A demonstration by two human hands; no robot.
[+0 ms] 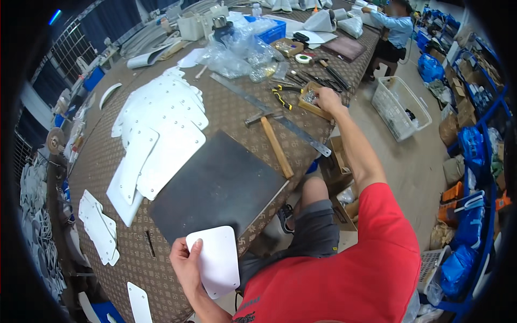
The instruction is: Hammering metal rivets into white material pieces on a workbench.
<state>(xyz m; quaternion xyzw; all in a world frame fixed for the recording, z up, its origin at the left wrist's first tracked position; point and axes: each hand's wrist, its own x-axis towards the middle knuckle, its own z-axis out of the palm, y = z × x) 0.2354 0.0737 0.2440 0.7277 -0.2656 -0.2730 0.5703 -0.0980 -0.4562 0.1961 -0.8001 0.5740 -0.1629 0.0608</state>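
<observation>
My left hand [186, 266] grips a white panel [219, 264] with rounded corners, thumb on top, at the near edge of the table. Small holes or studs show near the panel's corners. Out to the right, my right hand [327, 100] dips with curled fingers into a small cardboard box [316, 109] of small shiny metal pieces; what its fingertips hold is hidden. Between the hands lies a dark flat slab [215, 180]. Beside it rests a hammer [276, 146] with a wooden handle, its head touching or close to a long steel ruler [280, 121].
A heap of white panels [167, 107] with metal studs spreads left of the slab, a smaller pile [98, 229] nearer. Pliers [281, 98], plastic bags [231, 54] and a blue crate [272, 31] lie beyond. A white basket [401, 107] stands on the floor; another person [397, 27] sits far right.
</observation>
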